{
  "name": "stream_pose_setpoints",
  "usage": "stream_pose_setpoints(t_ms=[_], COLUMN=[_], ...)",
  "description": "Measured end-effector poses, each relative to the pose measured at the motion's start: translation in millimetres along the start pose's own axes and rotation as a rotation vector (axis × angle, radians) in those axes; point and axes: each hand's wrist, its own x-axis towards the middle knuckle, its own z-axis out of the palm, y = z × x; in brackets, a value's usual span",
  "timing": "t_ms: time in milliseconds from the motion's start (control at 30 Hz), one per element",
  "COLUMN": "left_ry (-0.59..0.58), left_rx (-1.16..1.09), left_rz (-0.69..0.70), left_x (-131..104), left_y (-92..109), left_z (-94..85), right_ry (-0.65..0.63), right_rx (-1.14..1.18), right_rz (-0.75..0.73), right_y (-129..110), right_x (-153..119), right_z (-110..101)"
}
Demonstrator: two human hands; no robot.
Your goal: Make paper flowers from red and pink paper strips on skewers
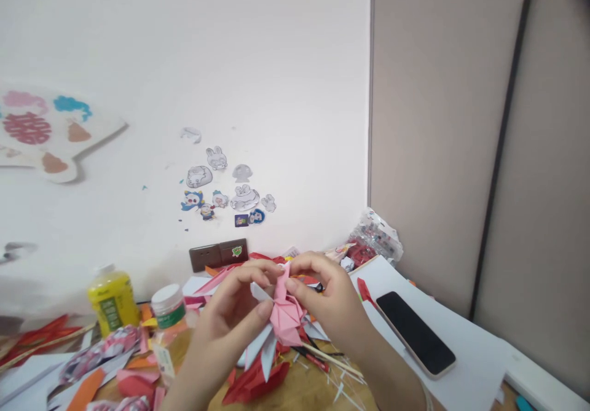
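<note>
Between my two hands is a folded pink paper piece (286, 322), with creased layers and a narrow upright strip at its top. My left hand (237, 303) pinches it from the left, thumb against its side near a white paper tip. From the right, my right hand (325, 285) grips the upper strip between thumb and fingers. Directly below, red folded paper (255, 380) and pale pointed paper pieces lie on the wooden table (308, 392). Part of the pink paper is hidden behind my fingers.
A phone (415, 332) rests on white paper (479, 362) at right. To the left stand a yellow bottle (112, 300) and a clear jar (169, 313) with a white lid. Paper scraps and thin sticks (332, 359) litter the table. Stickers (246, 197) dot the wall behind.
</note>
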Motion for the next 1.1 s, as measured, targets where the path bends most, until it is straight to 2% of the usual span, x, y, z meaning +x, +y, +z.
stream_pose_setpoints(t_ms=[167, 267, 400, 533, 733, 933, 1100], left_ry=[-0.092, -0.164, -0.163, -0.194, -0.179, -0.223, -0.187], left_rx=[0.157, 0.333, 0.573, 0.75, 0.743, 0.777, 0.763], left_rz=[0.018, 0.055, 0.124, 0.178, 0.124, 0.099, 0.091], left_x=[-2.7, -5.6, -8.3, -4.3, 2.1, 2.3, -0.8], left_y=[10.5, 10.8, 6.6, 6.3, 9.6, 11.2, 10.5], left_z=[-7.8, -11.7, -13.7, -13.3, -6.7, -8.0, -4.1], right_ry=[0.009, 0.034, 0.093, 0.101, 0.076, 0.039, 0.017], right_rx=[0.053, 0.106, 0.201, 0.251, 0.192, 0.147, 0.09], right_rz=[0.008, 0.074, 0.21, 0.245, 0.212, 0.142, 0.114], right_y=[-4.0, -4.5, -0.2, 3.0, 3.4, 2.5, 0.4], right_x=[-1.2, 0.0, 4.5, 7.2, 3.7, 0.3, 0.8], right_z=[0.8, 3.4, 5.8, 5.9, 9.8, 10.1, 4.7])
